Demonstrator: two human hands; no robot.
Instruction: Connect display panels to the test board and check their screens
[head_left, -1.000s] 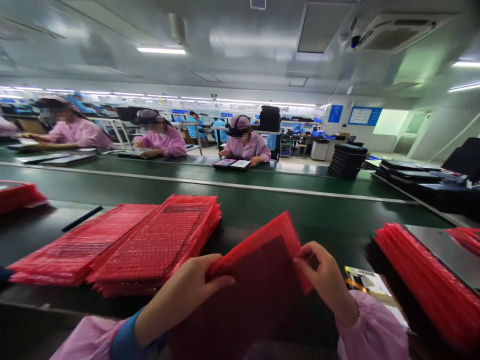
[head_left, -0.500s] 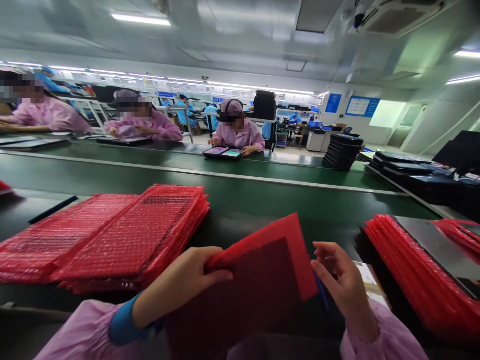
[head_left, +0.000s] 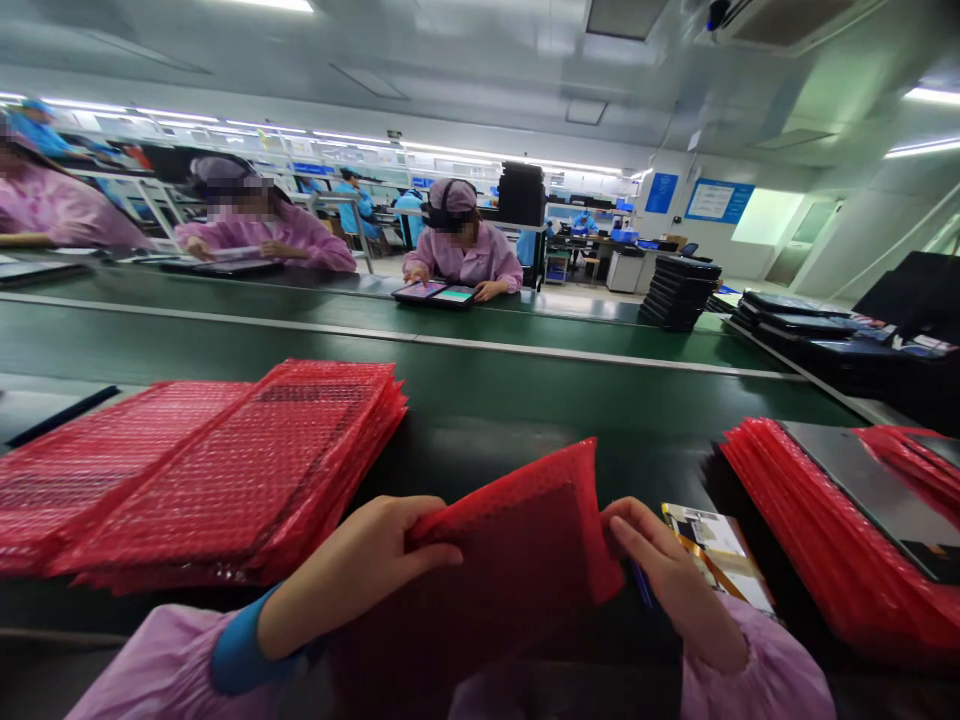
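My left hand (head_left: pixel 382 560) grips the upper left edge of a red bubble-wrap bag (head_left: pixel 517 540), thumb on the near face. A dark flat rectangle shows through the bag, which is tilted up before me; its lower part is in shadow. At the bag's right edge, the fingers of my right hand (head_left: pixel 660 555) are closed on the red film. Beside that hand lies a white part with a yellow strip (head_left: pixel 720 545). A thin blue object (head_left: pixel 642 585), partly hidden, shows under the bag's right corner.
Stacked red bubble-wrap bags (head_left: pixel 247 460) lie on the left. Another red stack (head_left: pixel 817 540) with a grey flat panel (head_left: pixel 862 490) stands at right. Across the green belt (head_left: pixel 525 385), people in pink work at tablets. A black stack (head_left: pixel 679 292) stands on the far side.
My right hand has moved left onto the bag's right edge and its fingers have closed there. That edge is now bent. My left hand keeps its hold. The view has shifted slightly.
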